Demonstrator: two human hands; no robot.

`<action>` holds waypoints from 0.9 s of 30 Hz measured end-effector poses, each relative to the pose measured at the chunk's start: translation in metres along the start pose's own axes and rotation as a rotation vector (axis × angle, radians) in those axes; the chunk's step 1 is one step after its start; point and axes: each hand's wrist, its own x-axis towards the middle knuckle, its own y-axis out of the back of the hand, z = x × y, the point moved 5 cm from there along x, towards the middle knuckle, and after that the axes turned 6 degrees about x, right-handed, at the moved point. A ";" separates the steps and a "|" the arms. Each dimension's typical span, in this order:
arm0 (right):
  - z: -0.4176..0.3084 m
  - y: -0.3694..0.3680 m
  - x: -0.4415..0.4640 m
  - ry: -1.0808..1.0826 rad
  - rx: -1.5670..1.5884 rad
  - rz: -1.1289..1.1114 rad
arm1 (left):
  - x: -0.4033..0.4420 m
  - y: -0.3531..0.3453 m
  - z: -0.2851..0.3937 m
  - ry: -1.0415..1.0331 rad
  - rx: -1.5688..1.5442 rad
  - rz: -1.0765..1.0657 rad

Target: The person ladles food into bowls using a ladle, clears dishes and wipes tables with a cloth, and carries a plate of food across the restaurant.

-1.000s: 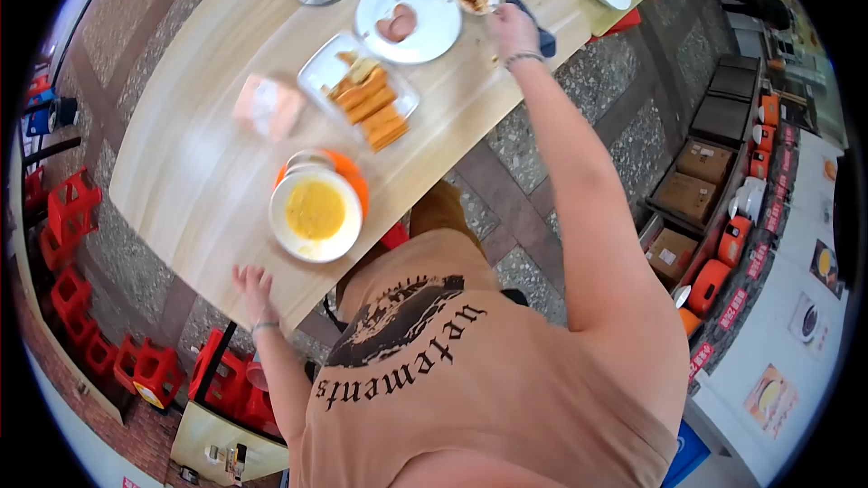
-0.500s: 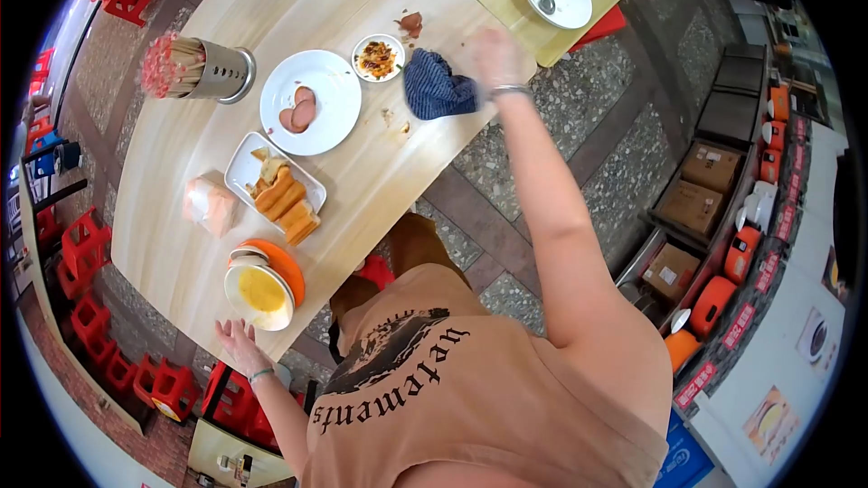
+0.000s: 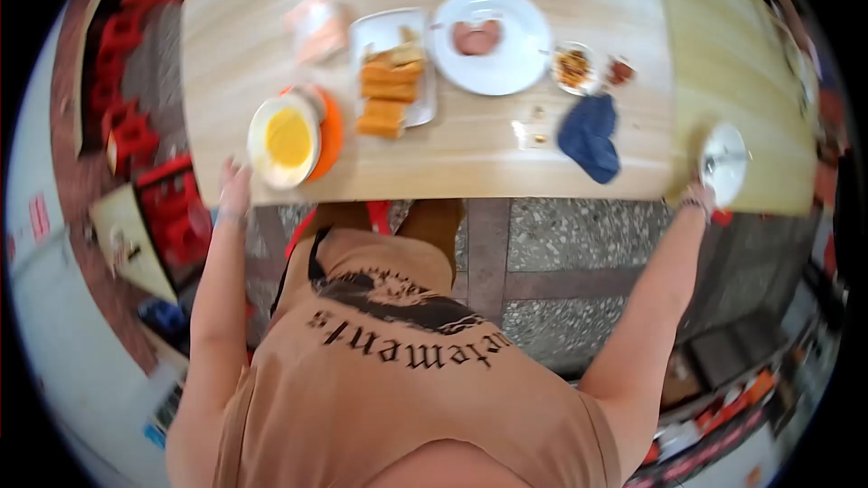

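My right hand, in a clear glove, is at the near rim of a white bowl with a spoon in it; fingers seem closed on the rim, though blurred. My left hand, also gloved, is at the table's front edge with its fingers apart, holding nothing. Right beside it stands a white bowl of yellow soup, overlapping an orange dish. A crumpled dark blue cloth lies left of my right hand.
Fried dough sticks lie on a rectangular white plate. Sausage pieces are on a round plate. A small dish of chili condiment, brown scraps and a tissue pack are nearby. Red stools stand left.
The view has turned and the table now lies straight ahead. My right hand has moved from beside the blue cloth to the white bowl with the spoon. My left hand stays near the soup bowl.
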 end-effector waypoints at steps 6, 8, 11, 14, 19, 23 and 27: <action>0.026 -0.114 -0.018 -0.586 2.134 0.151 | 0.007 -0.018 0.014 0.188 -0.159 -0.091; -0.007 -0.040 -0.112 -0.738 2.331 0.130 | 0.007 -0.027 0.020 0.249 -0.235 -0.132; -0.035 -0.009 -0.183 -0.587 2.446 0.313 | 0.022 -0.039 0.003 0.311 -0.394 -0.226; -0.082 0.025 -0.250 -0.364 2.457 0.047 | 0.030 -0.046 -0.001 0.315 -0.441 -0.388; -0.200 0.075 -0.354 -0.327 2.301 -0.191 | 0.039 -0.049 0.001 0.286 -0.472 -0.505; -0.299 0.136 -0.421 -0.079 2.223 -0.292 | 0.078 -0.036 -0.003 -0.232 0.025 -0.155; -0.379 0.175 -0.457 -0.093 2.314 -0.411 | 0.060 -0.003 0.051 -0.113 0.213 -0.371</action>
